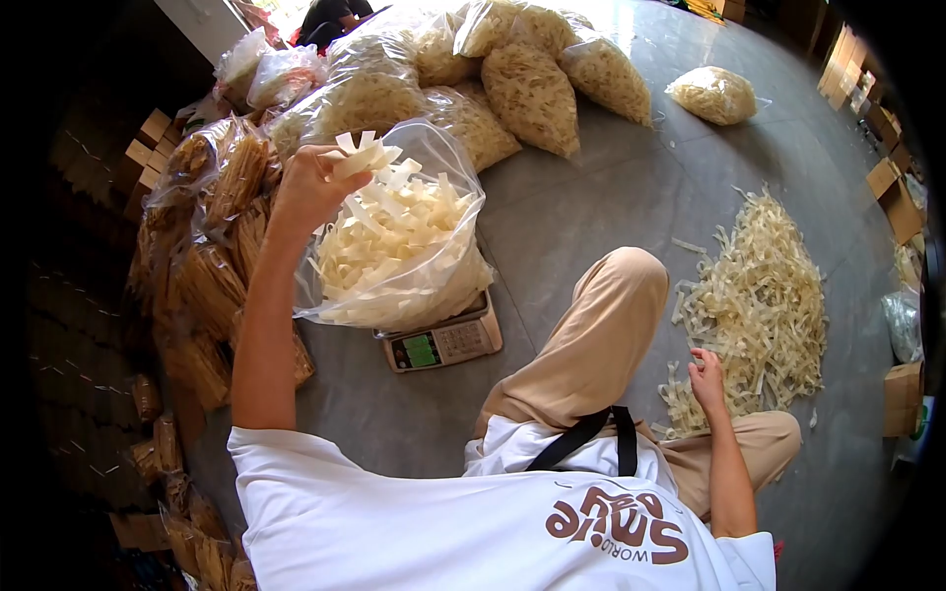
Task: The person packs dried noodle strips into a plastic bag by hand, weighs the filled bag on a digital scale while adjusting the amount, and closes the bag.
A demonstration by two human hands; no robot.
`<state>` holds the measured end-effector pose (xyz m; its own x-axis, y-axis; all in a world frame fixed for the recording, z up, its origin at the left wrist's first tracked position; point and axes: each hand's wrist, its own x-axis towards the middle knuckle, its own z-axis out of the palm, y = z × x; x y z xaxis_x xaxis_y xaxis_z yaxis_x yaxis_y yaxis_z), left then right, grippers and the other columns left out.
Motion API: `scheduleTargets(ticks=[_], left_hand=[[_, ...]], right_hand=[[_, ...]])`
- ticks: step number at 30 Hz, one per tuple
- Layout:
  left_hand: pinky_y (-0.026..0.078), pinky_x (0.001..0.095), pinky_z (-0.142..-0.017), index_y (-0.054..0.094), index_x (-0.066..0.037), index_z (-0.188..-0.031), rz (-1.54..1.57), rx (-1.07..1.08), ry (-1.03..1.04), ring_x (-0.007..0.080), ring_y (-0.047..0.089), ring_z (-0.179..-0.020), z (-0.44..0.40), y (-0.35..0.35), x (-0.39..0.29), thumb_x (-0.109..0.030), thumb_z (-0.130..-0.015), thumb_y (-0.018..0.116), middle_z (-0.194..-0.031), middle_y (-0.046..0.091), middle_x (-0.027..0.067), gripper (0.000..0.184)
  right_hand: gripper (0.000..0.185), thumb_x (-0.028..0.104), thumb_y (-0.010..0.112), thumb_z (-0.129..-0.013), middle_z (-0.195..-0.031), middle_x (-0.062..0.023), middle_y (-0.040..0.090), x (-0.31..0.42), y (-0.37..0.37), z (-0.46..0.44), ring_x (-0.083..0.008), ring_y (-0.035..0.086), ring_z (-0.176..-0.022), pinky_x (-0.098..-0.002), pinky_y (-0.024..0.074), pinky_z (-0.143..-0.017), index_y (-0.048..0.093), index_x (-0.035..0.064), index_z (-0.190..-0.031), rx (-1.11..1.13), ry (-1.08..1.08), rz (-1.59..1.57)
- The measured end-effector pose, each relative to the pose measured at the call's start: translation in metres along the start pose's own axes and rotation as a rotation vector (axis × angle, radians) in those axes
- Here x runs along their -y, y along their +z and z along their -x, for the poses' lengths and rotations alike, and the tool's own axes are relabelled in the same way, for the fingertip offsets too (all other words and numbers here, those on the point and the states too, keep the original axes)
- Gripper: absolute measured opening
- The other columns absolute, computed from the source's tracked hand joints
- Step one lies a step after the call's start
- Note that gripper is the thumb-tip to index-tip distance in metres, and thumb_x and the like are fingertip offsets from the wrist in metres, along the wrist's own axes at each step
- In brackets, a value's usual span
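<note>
My left hand [313,189] is closed on a small bunch of pale, flat strips [364,158], held up at the rim of a clear plastic bag [455,212]. Many loose cream strips [394,236] of the same kind fill that open bag. Beneath the bag is a digital scale [473,338] with a lit green display; its digits are too small to read. My right hand [706,379] hangs by the near left side of a loose strip pile [757,295] on the floor. Its fingers are loosely bent and apart, with nothing visible in them.
Several filled bags [530,97] lie beyond the scale, and one bag [713,96] sits apart on the grey floor [591,197]. Wrapped brown bundles [212,281] are stacked at left. Cardboard boxes [895,200] line the right. Another person [333,22] is at the far top.
</note>
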<state>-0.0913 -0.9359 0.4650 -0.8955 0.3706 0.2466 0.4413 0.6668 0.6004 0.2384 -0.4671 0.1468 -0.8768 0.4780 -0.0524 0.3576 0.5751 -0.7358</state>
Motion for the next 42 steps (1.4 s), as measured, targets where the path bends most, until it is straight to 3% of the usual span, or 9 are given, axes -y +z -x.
scheduleTargets(ticks=[3, 9, 16, 18, 21, 30, 35, 40, 42], left_hand=[[0.044, 0.0251, -0.056, 0.066, 0.002, -0.085, -0.113, -0.095, 0.155, 0.0096, 0.057, -0.058, -0.004, 0.003, 0.007, -0.013, -0.069, 0.072, -0.071, 0.065, 0.0081, 0.023], [0.040, 0.0266, -0.052, 0.066, 0.001, -0.087, 0.035, -0.022, -0.002, 0.0076, 0.052, -0.055, 0.003, -0.001, -0.016, -0.012, -0.074, 0.068, -0.067, 0.063, 0.0057, 0.019], [0.038, 0.0258, -0.049, 0.066, 0.001, -0.086, -0.093, -0.131, 0.058, 0.0064, 0.048, -0.051, 0.003, -0.002, -0.016, -0.016, -0.076, 0.067, -0.059, 0.059, 0.0041, 0.020], [0.031, 0.0212, -0.043, 0.064, 0.001, -0.081, -0.084, -0.145, 0.092, 0.0030, 0.041, -0.047, 0.004, -0.003, -0.019, -0.015, -0.080, 0.064, -0.056, 0.053, -0.0030, 0.016], [0.037, 0.0258, -0.048, 0.066, 0.001, -0.085, -0.119, -0.166, 0.016, 0.0069, 0.046, -0.048, 0.011, -0.005, -0.036, -0.018, -0.076, 0.067, -0.056, 0.057, 0.0038, 0.021], [0.037, 0.0266, -0.047, 0.065, 0.002, -0.083, -0.082, -0.155, 0.027, 0.0074, 0.049, -0.048, 0.011, -0.005, -0.034, -0.017, -0.072, 0.068, -0.057, 0.058, 0.0049, 0.022], [0.038, 0.0265, -0.046, 0.064, 0.003, -0.084, -0.110, -0.145, -0.014, 0.0067, 0.049, -0.047, 0.011, -0.003, -0.026, -0.018, -0.074, 0.066, -0.056, 0.058, 0.0031, 0.023], [0.029, 0.0201, -0.034, 0.062, 0.000, -0.085, 0.078, -0.122, -0.053, 0.0031, 0.039, -0.034, 0.015, 0.002, -0.036, -0.016, -0.083, 0.059, -0.051, 0.051, -0.0030, 0.017], [0.028, 0.0197, -0.034, 0.062, 0.000, -0.086, 0.059, -0.124, -0.053, 0.0029, 0.039, -0.035, 0.013, 0.002, -0.030, -0.016, -0.083, 0.059, -0.052, 0.052, -0.0029, 0.016]], right_hand=[[0.027, -0.001, 0.055, -0.076, -0.101, -0.0140, 0.053, 0.004, -0.001, 0.001, -0.0251, 0.056, -0.088, -0.0288, 0.0495, -0.071, 0.054, 0.0015, -0.103, 0.021, 0.052, 0.002], [0.027, -0.002, 0.055, -0.075, -0.100, -0.0143, 0.052, 0.003, -0.001, 0.003, -0.0264, 0.055, -0.089, -0.0295, 0.0494, -0.071, 0.054, 0.0014, -0.102, 0.006, -0.026, 0.039], [0.027, -0.003, 0.055, -0.074, -0.098, -0.0149, 0.052, 0.008, -0.002, 0.005, -0.0269, 0.055, -0.085, -0.0301, 0.0485, -0.070, 0.054, 0.0011, -0.101, 0.005, -0.083, 0.094], [0.027, -0.003, 0.055, -0.074, -0.098, -0.0151, 0.052, 0.011, -0.002, 0.006, -0.0263, 0.056, -0.082, -0.0305, 0.0476, -0.069, 0.054, 0.0011, -0.101, 0.000, -0.129, 0.121], [0.027, -0.003, 0.055, -0.074, -0.098, -0.0152, 0.051, 0.013, -0.002, 0.007, -0.0255, 0.056, -0.077, -0.0310, 0.0469, -0.069, 0.054, 0.0010, -0.101, 0.012, -0.130, 0.123], [0.028, -0.004, 0.054, -0.073, -0.096, -0.0147, 0.051, 0.015, -0.001, 0.007, -0.0245, 0.055, -0.073, -0.0314, 0.0458, -0.069, 0.054, 0.0007, -0.100, 0.010, -0.193, 0.148], [0.027, -0.004, 0.054, -0.073, -0.096, -0.0145, 0.050, 0.020, -0.004, 0.009, -0.0249, 0.054, -0.073, -0.0318, 0.0456, -0.069, 0.053, 0.0004, -0.100, 0.025, -0.178, 0.163], [0.027, -0.004, 0.054, -0.073, -0.095, -0.0145, 0.050, 0.026, -0.005, 0.010, -0.0251, 0.054, -0.073, -0.0319, 0.0455, -0.069, 0.053, 0.0004, -0.099, 0.035, -0.173, 0.164], [0.027, -0.005, 0.053, -0.073, -0.097, -0.0147, 0.050, 0.025, -0.005, 0.010, -0.0274, 0.053, -0.083, -0.0308, 0.0469, -0.068, 0.053, 0.0009, -0.100, 0.067, -0.132, 0.161]])
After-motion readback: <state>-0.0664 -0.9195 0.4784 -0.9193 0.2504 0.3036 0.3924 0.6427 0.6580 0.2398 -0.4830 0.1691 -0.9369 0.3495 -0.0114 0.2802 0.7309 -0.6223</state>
